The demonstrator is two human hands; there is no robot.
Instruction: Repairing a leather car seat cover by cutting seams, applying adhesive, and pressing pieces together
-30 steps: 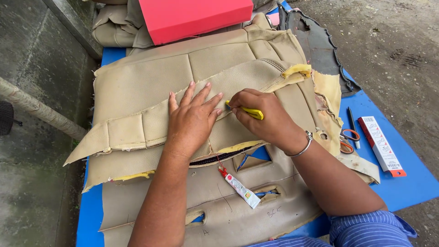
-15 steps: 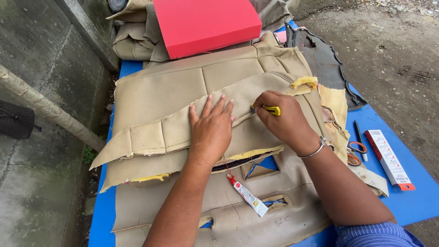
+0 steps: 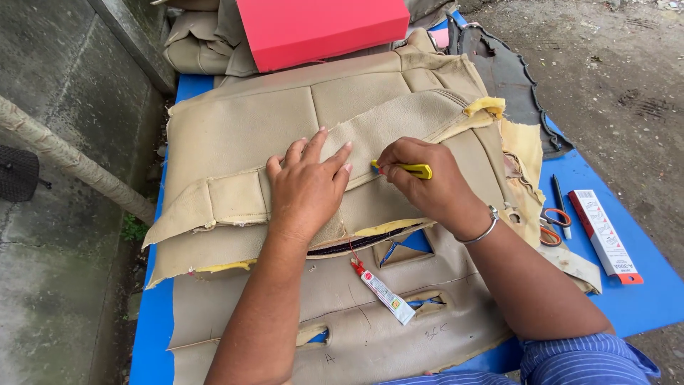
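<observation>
A beige leather seat cover with yellow foam backing lies spread over a blue table. My left hand presses flat on a folded flap of it, fingers apart. My right hand grips a small yellow cutter with its tip at the flap's seam, right beside my left fingertips. A metal bangle sits on my right wrist.
A small glue tube lies on the lower beige panel. Orange-handled scissors, a black pen and a long white-and-red box lie at the right. A red box stands at the back. Dark material hangs off the far right edge.
My right hand and the cutter have slid left along the seam toward my left hand. The view has shifted slightly.
</observation>
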